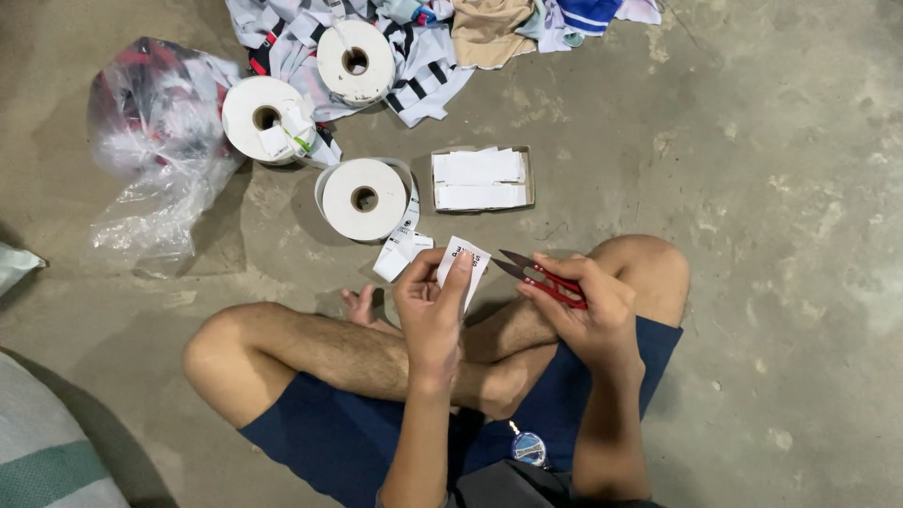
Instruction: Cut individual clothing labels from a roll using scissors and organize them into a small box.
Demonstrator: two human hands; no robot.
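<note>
bare concrete floor (752,188) right of the knees, label rolls (364,198), shallow box (482,179) crowding ahead

The person wears dark navy blue shorts (339,442) that reach to just above the knee, plain cloth with no pattern showing. Both forearms are bare, with no sleeves, watch or bands on the left hand (431,310) or the right hand (593,315), and the legs and the one foot (362,306) in sight are bare too, with hair on the shins. At the waist hangs a small round blue and white tag (529,448) beside a strip of dark grey cloth (513,484).
</note>
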